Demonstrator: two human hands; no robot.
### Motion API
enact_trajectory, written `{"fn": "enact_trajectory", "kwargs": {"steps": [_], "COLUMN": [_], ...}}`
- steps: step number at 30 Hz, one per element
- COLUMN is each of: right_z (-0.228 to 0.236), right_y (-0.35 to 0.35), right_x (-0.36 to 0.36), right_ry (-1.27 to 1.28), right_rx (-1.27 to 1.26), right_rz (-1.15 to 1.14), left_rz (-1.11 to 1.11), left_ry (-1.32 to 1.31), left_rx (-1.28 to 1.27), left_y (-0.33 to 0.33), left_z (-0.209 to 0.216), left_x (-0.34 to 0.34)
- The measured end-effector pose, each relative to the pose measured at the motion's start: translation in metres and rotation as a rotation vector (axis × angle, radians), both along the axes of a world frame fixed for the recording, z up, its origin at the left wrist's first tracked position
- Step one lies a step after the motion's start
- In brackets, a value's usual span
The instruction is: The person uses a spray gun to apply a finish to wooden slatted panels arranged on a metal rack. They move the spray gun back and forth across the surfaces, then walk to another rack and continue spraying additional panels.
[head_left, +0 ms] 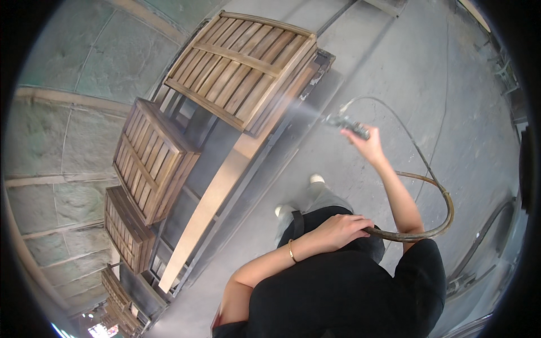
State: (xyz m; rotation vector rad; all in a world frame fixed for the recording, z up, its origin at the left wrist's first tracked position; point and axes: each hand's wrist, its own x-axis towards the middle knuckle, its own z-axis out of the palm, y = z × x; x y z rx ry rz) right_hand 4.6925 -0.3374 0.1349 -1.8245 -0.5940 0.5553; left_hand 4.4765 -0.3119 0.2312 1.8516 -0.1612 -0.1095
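Note:
My right hand is wrapped round a spray gun, held out ahead of me on the right. A pale mist leaves its nozzle toward the side edge of a stack of slatted wooden panels, brown and slightly curved. From the gun a thin line loops to the right and joins a thicker brown hose. That hose curves back to my waist, where my left hand is closed on its end part. The fingertips of that hand are partly hidden against my dark clothing.
The panels rest on a long metal rack with a pale board along its near side. More slatted stacks stand farther left. Greenish padded sheets cover the wall behind. Hoses lie on the grey floor at right.

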Motion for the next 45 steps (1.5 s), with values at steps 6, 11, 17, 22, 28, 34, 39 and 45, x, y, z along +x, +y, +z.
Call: {"fn": "enact_trajectory", "kwargs": {"steps": [6,11,17,22,28,34,39,45], "right_z": [0.027,0.023,0.062,0.138,0.209,0.265,0.258,0.216], "right_y": [0.01,0.038,0.08,0.129,0.201,0.304,0.378,0.464], "right_x": [0.113,0.183,0.172,0.082,-0.004,-0.075,-0.114,-0.064], "right_ry": [-0.475,-0.666,-0.634,-0.511,-0.442,-0.552,-0.455,-0.532], "right_rx": [-0.094,-0.151,-0.268,-0.396,-0.366,-0.579,-0.726,-0.731], "right_rz": [-0.224,-0.299,0.181,0.519,0.508,0.579,0.619,0.694], "left_rz": [0.012,0.049,0.047,0.067,0.099,0.113,0.122,0.085], "left_ry": [0.068,0.083,0.069,0.003,-0.017,-0.121,-0.275,-0.2], "left_rx": [0.006,0.005,-0.038,-0.087,-0.15,-0.197,-0.339,-0.494], "left_y": [-0.004,-0.007,-0.01,-0.001,0.033,0.093,0.137,0.175], "left_z": [-0.002,-0.003,-0.006,-0.01,-0.005,0.017,0.023,0.017], "left_x": [0.01,0.02,0.032,0.027,-0.005,-0.058,-0.104,-0.145]}}
